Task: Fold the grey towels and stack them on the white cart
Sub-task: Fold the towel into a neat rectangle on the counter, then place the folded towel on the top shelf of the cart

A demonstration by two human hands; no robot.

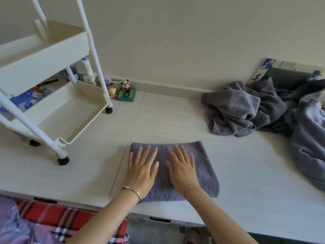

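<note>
A folded grey towel point(207, 166) lies flat on the pale surface near its front edge. My left hand point(141, 169) presses flat on the towel's left half, fingers straight and spread. My right hand point(182, 169) lies flat on the middle of it, fingers straight too. A heap of unfolded grey towels point(246, 110) sits at the back right, spilling toward the right edge. The white cart point(70, 110) stands at the left; its lower tray and upper tray point(44, 55) hold no towels.
Small figurines, among them a panda on a green base point(126, 92), stand by the wall behind the cart. A blue-and-white box point(281, 71) leans on the wall at the back right. Red plaid fabric point(52, 217) lies below the front edge.
</note>
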